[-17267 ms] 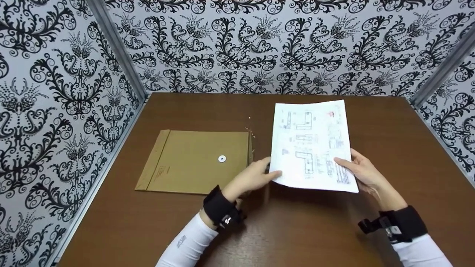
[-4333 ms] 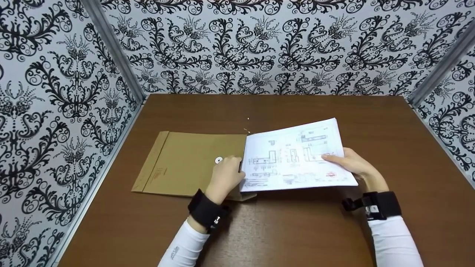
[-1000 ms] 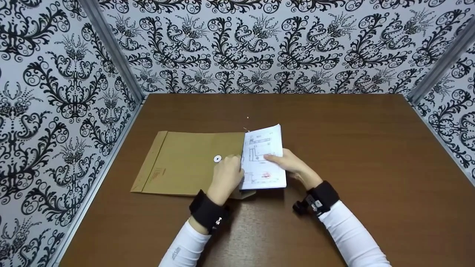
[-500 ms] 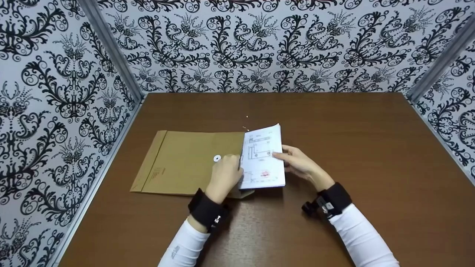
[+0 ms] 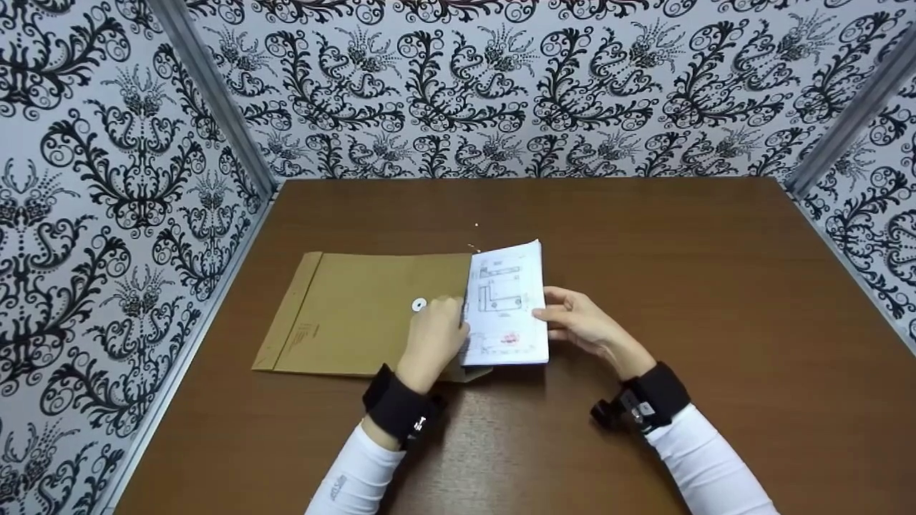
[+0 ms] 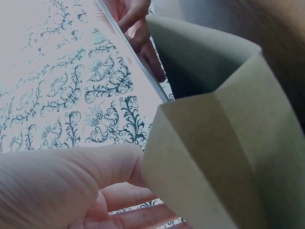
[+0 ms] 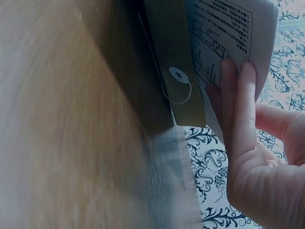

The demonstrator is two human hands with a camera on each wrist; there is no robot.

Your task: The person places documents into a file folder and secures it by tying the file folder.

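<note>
A brown kraft envelope (image 5: 358, 315) lies on the table, its mouth facing right. A stack of printed paper sheets (image 5: 504, 307) with technical drawings and a red stamp is partly inside it; the part within is hidden. My left hand (image 5: 434, 336) pinches the upper side of the envelope at its mouth; the left wrist view shows the thumb against the folded cardboard side (image 6: 190, 157). My right hand (image 5: 583, 322) pinches the stack's outer right edge, thumb on top. In the right wrist view, its fingers (image 7: 243, 105) lie against the underside of the sheets.
A white round button (image 5: 419, 305) with a string sits on the envelope. Small pale scraps (image 5: 474, 248) lie behind the mouth on the brown table (image 5: 680, 286). Patterned walls (image 5: 501, 86) enclose the table's back and sides.
The sheets, earlier held up in both hands, have been turned and slid left into the envelope. Lately my right hand has shifted slightly right along their edge; my left hand stays put.
</note>
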